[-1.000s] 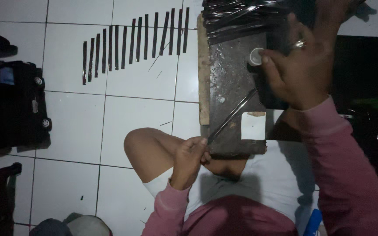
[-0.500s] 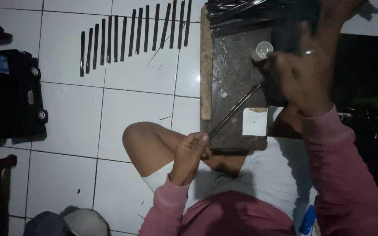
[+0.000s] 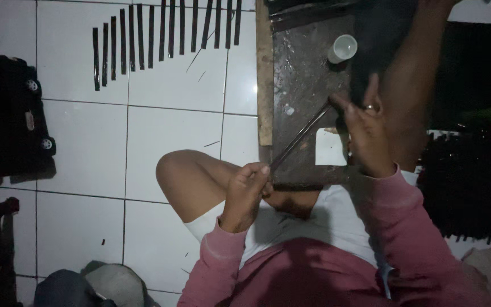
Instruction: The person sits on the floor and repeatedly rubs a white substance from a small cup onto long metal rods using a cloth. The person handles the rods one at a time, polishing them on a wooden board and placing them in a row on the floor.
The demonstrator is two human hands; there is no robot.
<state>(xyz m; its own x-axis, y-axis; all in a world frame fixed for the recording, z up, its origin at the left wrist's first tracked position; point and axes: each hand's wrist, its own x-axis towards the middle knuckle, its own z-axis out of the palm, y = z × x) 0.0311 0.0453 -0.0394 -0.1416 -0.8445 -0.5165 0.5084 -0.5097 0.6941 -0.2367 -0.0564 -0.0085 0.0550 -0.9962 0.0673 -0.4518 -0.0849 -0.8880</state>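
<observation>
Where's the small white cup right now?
In the head view the small white cup stands upper right of centre on the dark work board, just beyond the right hand and above the white paper square.

A small white square label lies on the dark board. A blurred blue-and-red tag shows on the black bag at left.

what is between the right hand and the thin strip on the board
Nothing visible: the right hand already touches the far end of the thin strip, and the left hand pinches its near end over the dark board.
</observation>
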